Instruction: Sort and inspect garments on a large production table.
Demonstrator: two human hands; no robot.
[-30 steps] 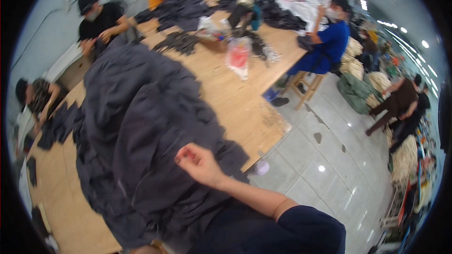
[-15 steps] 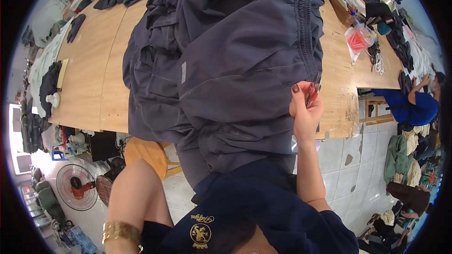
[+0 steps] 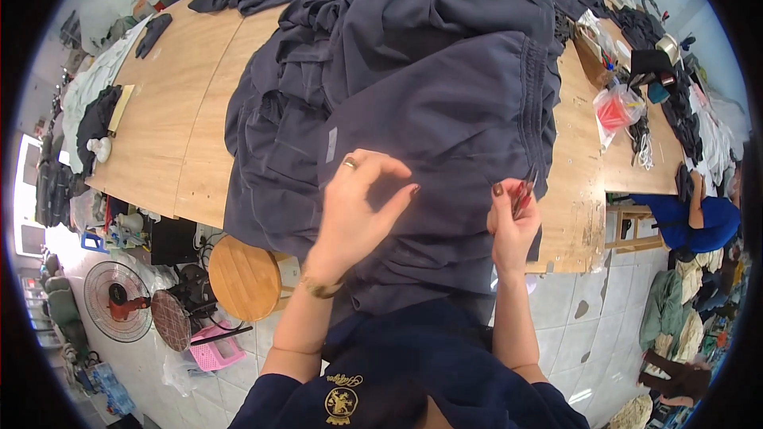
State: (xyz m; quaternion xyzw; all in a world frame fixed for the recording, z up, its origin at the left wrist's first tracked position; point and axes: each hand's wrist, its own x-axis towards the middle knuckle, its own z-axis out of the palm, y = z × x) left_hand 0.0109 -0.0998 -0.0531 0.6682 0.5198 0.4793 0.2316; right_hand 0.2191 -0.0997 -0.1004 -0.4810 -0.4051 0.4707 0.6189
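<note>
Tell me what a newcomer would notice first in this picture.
First, the big heap of dark grey fabric garments covering the middle of the long light wooden table. Near its front edge the left hand rests on the cloth, while the right hand holds small red thread snips.

A second ago only the right hand (image 3: 513, 226) lay on the dark grey garment (image 3: 445, 111), and the view looked across the tabletop (image 3: 187, 119). Then the view turned down onto the cloth. Now the left hand (image 3: 358, 206) has come in and spreads over the fabric, while the right hand holds small red snips (image 3: 523, 189) at the hem.
</note>
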